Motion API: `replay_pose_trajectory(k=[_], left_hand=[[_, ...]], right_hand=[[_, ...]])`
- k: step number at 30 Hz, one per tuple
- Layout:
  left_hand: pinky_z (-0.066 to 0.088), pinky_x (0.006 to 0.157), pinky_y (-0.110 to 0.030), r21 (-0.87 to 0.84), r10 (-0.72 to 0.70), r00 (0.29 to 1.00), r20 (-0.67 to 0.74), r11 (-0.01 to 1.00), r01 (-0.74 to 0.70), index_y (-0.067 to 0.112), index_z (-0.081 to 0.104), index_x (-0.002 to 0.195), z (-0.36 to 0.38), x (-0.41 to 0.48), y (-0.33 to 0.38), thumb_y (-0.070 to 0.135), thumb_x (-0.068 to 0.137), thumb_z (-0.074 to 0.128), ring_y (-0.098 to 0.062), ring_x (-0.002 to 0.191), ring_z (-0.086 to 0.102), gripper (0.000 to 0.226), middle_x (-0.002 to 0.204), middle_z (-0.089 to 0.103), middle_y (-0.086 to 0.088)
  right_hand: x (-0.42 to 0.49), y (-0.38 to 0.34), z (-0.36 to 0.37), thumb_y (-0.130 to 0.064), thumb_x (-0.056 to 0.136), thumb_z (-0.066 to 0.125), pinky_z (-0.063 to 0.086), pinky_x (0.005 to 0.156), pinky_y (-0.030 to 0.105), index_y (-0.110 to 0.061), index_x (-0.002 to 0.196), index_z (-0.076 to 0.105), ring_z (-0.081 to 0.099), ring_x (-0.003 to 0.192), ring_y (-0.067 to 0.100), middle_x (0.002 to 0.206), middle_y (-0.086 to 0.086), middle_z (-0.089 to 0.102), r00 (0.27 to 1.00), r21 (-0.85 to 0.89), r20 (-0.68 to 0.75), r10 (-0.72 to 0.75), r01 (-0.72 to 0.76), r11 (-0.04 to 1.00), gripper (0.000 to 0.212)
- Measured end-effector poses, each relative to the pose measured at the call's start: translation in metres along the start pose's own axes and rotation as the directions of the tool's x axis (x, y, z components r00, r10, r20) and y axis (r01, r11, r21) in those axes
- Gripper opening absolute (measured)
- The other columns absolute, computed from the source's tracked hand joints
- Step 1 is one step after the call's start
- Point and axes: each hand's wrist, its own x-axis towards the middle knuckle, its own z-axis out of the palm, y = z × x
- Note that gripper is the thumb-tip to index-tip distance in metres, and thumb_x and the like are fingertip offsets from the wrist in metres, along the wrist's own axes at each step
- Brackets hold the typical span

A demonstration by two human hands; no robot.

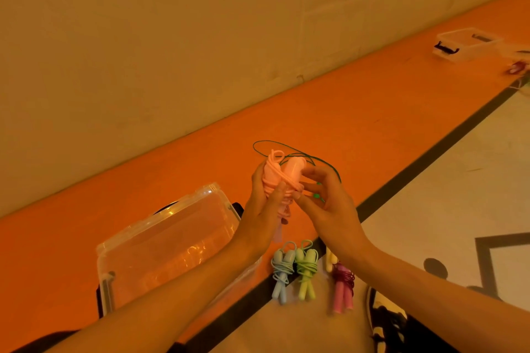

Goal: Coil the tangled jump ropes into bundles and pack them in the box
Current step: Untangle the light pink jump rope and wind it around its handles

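1. The left hand [262,209] grasps the pink jump rope [275,180], fingers curled round the two handles held side by side, thumb pressed across the wound cord.
2. The right hand [329,203] meets the same bundle from the opposite side. Its thumb and fingertips pinch the pink cord where it wraps the handles.
3. The pink jump rope is held in the air between both hands, above the floor [329,112]. A small loop of its cord stands up beyond the left fingertips.
4. A thin green cord [289,148] arcs beyond both hands and passes behind the right fingers. Whether either hand grips it cannot be told.
5. The clear box [172,243] sits on the floor below and outside the left hand, partly under the left forearm.
6. Below the wrists, between the forearms, coiled bundles lie on the floor: a blue bundle [282,272] beside a light green bundle [307,269], and a magenta bundle [342,284] next to the right forearm.
7. A second clear box [464,44] stands well beyond the right hand, by the wall.
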Motion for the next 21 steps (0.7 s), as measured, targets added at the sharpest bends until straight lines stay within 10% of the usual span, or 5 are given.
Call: replay_pose_trajectory(k=[5,16,21], left_hand=[[0.058,0.082,-0.033,-0.04,-0.054,0.998,0.025,0.998,0.055,0.042,0.028,0.147,0.005,0.004,-0.004,0.028,0.108,0.035,-0.005,0.102,0.067,0.042,0.115,0.065,0.031],[0.056,0.071,-0.026,-0.036,-0.155,0.973,0.173,0.986,0.164,0.04,0.028,0.148,0.066,0.003,-0.052,0.016,0.105,0.042,-0.014,0.101,0.07,0.051,0.131,0.06,0.003],[0.056,0.078,-0.03,-0.034,-0.231,0.952,0.2,0.97,0.242,0.035,0.034,0.149,0.092,0.017,-0.101,0.022,0.103,0.049,-0.024,0.11,0.066,0.049,0.135,0.058,-0.008]], right_hand=[[0.004,0.006,-0.011,-0.015,0.092,0.07,0.054,0.089,0.025,-0.03,0.126,0.053,0.061,0.113,0.0,0.129,-0.016,0.059,0.999,-0.012,0.032,-0.02,0.021,1.0,0.041],[-0.01,0.061,-0.074,-0.01,0.091,0.069,0.053,0.1,0.041,-0.018,0.142,0.051,0.06,0.121,0.007,0.132,-0.005,0.062,0.996,-0.111,-0.025,0.081,-0.083,0.99,0.054],[-0.013,0.103,-0.103,-0.009,0.091,0.07,0.054,0.09,0.022,-0.013,0.141,0.052,0.062,0.111,-0.002,0.127,-0.003,0.064,0.987,-0.187,-0.049,0.153,-0.16,0.969,0.054]])
